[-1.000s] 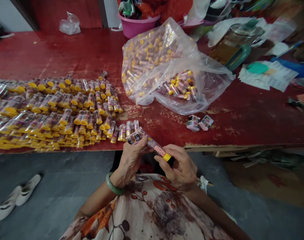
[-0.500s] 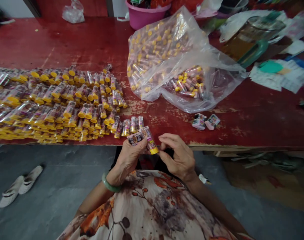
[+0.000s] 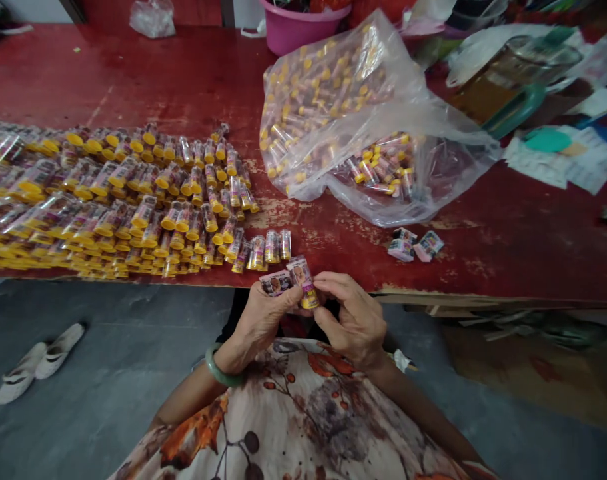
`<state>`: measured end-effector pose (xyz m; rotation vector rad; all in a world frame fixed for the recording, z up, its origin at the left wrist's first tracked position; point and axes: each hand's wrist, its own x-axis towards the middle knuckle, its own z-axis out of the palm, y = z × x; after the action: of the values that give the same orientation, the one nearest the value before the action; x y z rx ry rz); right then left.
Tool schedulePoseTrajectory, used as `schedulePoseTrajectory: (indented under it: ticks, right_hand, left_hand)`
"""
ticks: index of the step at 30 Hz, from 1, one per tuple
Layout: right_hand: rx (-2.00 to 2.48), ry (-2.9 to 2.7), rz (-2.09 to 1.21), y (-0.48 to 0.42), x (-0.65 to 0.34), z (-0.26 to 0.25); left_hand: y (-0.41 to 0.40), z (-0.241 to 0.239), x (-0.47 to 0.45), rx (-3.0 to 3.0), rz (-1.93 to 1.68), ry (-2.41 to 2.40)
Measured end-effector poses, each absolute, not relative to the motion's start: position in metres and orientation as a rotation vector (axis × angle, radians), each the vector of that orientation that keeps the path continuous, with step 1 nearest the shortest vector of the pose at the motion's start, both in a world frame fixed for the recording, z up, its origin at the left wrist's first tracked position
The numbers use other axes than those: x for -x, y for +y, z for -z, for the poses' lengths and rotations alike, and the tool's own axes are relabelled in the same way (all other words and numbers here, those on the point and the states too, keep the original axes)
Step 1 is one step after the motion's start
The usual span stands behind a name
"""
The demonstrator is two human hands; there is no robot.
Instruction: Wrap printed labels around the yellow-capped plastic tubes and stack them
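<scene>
My left hand (image 3: 263, 312) is closed, its thumb pressed over a small printed label stack (image 3: 276, 283) and the lower left side of a small clear tube (image 3: 303, 280). The tube has a yellow end and a printed label, and tilts slightly. The curled fingers of my right hand (image 3: 350, 313) meet the tube's right edge, with the thumb near its yellow end. Just beyond my hands, several similar tubes (image 3: 272, 247) stand in a short row on the red table (image 3: 193, 87). To their left is a large stacked pile of labelled tubes (image 3: 113, 213).
A clear plastic bag (image 3: 333, 113) full of yellow-ended tubes lies behind my hands. Two small label packs (image 3: 402, 245) sit at right. Farther back are a pink basin (image 3: 303, 30) and a jug with a green handle (image 3: 518, 110). Slippers (image 3: 38, 363) lie on the floor.
My right fingers have come in from beside the tube to touch its edge. The tube stands a little more upright in my left hand. The whole view has shifted slightly.
</scene>
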<state>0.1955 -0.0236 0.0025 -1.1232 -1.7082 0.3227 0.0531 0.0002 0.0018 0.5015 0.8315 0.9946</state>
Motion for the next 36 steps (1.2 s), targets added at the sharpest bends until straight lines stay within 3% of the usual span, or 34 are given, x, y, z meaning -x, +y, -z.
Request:
schedulePoseTrajectory:
  ticks: [7,27,36]
  right_hand:
    - [1.114,-1.801,-0.530,-0.019,-0.203,-0.005]
    - [0.937,-2.068,-0.420,0.004,-0.170,-0.022]
    - [0.779,-2.084,-0.375,0.057,-0.127,-0.039]
  left_hand:
    - [0.002,-0.001,-0.043,-0.508,-1.010,0.849]
    - [-0.005,0.004,-0.015,-0.533,-1.042,0.768]
    - [0.003,-0.005,0.018,-0.348,-1.237,0.838]
